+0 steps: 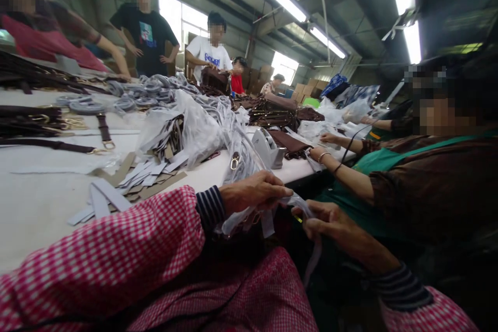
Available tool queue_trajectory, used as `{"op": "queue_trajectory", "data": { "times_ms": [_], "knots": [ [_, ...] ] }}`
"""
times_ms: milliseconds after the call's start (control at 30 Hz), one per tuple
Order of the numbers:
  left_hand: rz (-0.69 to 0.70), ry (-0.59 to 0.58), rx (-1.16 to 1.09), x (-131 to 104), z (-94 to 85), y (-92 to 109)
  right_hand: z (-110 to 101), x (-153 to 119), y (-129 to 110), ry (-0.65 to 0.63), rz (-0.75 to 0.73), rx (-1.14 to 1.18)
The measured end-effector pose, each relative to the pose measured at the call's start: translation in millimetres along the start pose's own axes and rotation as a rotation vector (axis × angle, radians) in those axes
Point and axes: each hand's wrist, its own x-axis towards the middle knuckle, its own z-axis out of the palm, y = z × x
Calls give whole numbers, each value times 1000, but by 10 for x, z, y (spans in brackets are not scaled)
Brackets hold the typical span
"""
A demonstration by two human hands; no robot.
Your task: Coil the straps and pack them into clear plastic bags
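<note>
A pale grey strap (pixel 301 203), which looks wrapped in clear plastic, runs between my two hands over the table's front edge. My left hand (pixel 254 190) is closed on one part of it, fingers pinched together. Further right, my right hand (pixel 332 222) grips it too, and the tail hangs below toward my lap. Behind my left hand lies a bundle of plastic-wrapped straps (pixel 243 153) with a gold metal clasp (pixel 234 161) showing. Some of that bundle droops over the edge under my left wrist.
A grey tape dispenser (pixel 267 148) stands beyond my hands. Left of it are cut strips (pixel 150 176) and a plastic bag (pixel 198 124). Coiled grey straps (pixel 146 93) and brown straps (pixel 31 119) cover the table further back. A co-worker in a green apron (pixel 385 161) works close on my right.
</note>
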Motion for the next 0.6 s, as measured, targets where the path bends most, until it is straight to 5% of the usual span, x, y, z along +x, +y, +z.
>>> {"op": "queue_trajectory", "data": {
  "times_ms": [100, 267, 433, 600],
  "knots": [
    [-31, -31, -38, -29, -24, -52, -13, 112, -304, 166, -98, -108],
    [-180, -91, -159, -284, -53, -509, -456, 128, -400, 349, -234, -285],
    [-211, 21, -262, -591, 17, -902, -790, 96, -119, 267, -107, -262],
    [-280, 63, -280, -722, 37, -1011, -768, 63, 12, 250, -29, -179]
  ]
}}
